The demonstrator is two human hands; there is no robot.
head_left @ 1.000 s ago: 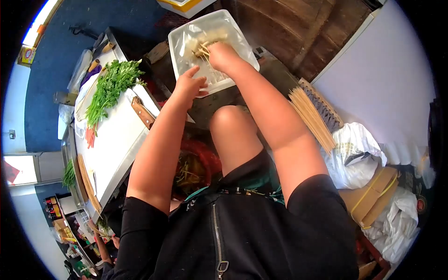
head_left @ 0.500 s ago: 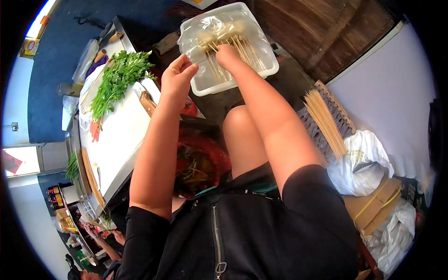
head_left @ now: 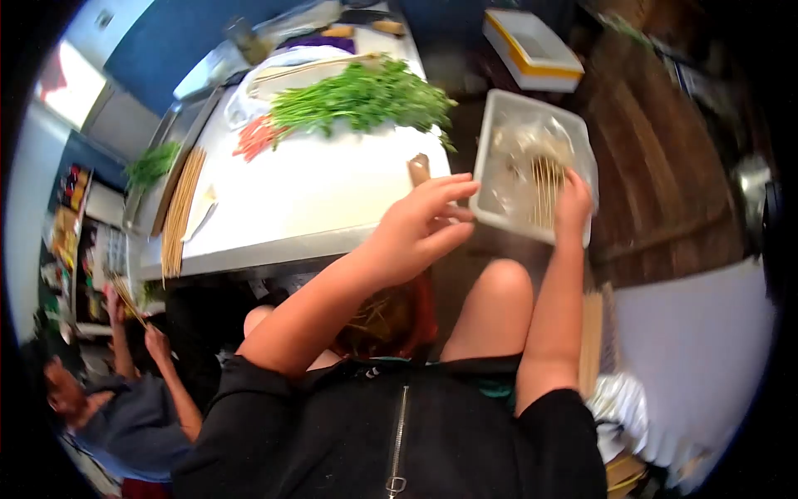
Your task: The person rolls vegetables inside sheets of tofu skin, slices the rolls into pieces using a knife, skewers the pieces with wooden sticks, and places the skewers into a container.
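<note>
My right hand [head_left: 573, 204] is inside the white plastic tub [head_left: 490, 158], its fingers closed at the right end of a row of thin skewers [head_left: 544, 187]. It seems to grip one of them, though my fingers hide most of it. Clear plastic film [head_left: 524, 137] lies in the tub around the skewers, and the food at their far ends is blurred. My left hand [head_left: 424, 224] hangs in the air left of the tub, fingers spread, with nothing in it. Beneath my left forearm, between my knees, a red-lined bucket [head_left: 426, 312] holds greens in dark liquid.
On the white table [head_left: 324, 187] lie leafy greens [head_left: 357, 96], a wooden handle [head_left: 418, 169], a knife [head_left: 199, 214] and bamboo skewers [head_left: 179, 216]. A yellow-rimmed white box [head_left: 536, 54] stands behind the tub. Another person [head_left: 133, 416] holds sticks at the lower left.
The view has turned, bringing more of the table and another person into sight. My left hand has spread its fingers. My right hand has shifted to the right end of the skewer row.
</note>
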